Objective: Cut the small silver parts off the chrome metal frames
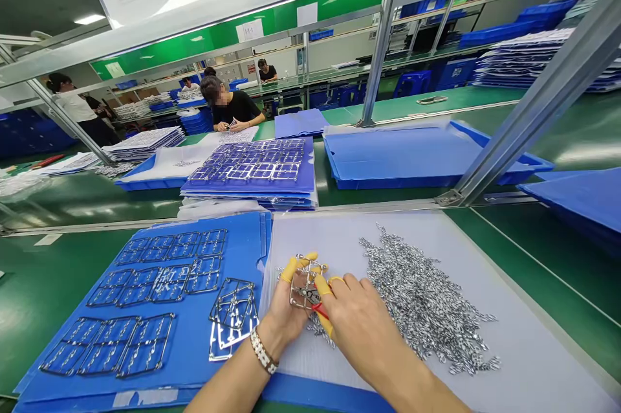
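My left hand [286, 301], with yellow finger covers and a bracelet on the wrist, holds up a small metal frame [293, 293] that carries little parts on its bars. My right hand [356, 312], also in yellow finger covers, is closed round red-handled pliers [317, 307], whose jaws are at the frame's bars. Beneath the hands lie a few loose metal pieces [317, 329] on the white sheet [310, 232]. Right of them spreads a large heap of small silvery metal parts [422, 296]. Whether the pliers' jaws are closed is too small to tell.
Left, a blue board [189, 329] bears rows of similar frames [145, 345] and an overlapping pile [234, 316]. Behind stand a stack of purple sheets with frames [250, 189] and a blue tray [388, 157]. A metal post [528, 89] rises at right. A co-worker [237, 105] sits opposite.
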`<state>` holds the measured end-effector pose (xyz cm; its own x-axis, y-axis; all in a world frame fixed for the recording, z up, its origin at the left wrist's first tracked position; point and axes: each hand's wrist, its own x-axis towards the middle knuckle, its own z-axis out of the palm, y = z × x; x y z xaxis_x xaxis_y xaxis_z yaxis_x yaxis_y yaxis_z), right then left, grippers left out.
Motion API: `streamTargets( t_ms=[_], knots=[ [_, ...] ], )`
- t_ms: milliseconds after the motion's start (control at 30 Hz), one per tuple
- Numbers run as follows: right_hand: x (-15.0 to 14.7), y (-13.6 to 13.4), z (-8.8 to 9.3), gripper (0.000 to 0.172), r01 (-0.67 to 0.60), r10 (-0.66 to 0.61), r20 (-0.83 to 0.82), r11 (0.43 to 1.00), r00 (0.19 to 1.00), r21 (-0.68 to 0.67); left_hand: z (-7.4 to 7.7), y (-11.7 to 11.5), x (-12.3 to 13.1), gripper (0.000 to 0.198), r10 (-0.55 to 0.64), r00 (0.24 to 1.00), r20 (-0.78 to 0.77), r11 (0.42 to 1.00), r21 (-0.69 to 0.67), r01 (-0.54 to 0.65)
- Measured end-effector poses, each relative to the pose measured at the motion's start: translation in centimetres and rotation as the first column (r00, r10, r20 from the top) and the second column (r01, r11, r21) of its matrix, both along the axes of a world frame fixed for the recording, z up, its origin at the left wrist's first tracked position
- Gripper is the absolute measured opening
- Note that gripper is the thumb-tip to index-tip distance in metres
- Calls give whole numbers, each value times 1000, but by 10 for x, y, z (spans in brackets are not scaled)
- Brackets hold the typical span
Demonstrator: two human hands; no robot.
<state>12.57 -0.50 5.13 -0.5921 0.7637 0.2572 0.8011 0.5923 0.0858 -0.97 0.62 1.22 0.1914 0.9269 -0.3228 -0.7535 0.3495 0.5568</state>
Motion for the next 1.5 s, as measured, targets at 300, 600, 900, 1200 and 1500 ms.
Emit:
streamTargets(
  t_ms=[300,600,900,1200,1500],
  knots=[
    [13,11,5,40,78,-71,-99,995,993,67,0,0,0,47,-52,996,72,999,0,52],
    [4,21,8,32,109,-111,-51,993,992,-54,-5,-2,3,43,-56,997,44,998,2,56],
    [1,22,12,26,113,-110,46,991,993,-78,-6,-3,4,38,-28,999,26,1000,-4,28],
    [24,15,3,35,152,-153,-25,987,988,-61,-5,0,-3,50,-98,995,36,995,11,97],
    [25,18,-3,27,169,-169,6,979,986,-111,-5,-2,-2,49,-116,992,39,992,-40,118]
  ],
)
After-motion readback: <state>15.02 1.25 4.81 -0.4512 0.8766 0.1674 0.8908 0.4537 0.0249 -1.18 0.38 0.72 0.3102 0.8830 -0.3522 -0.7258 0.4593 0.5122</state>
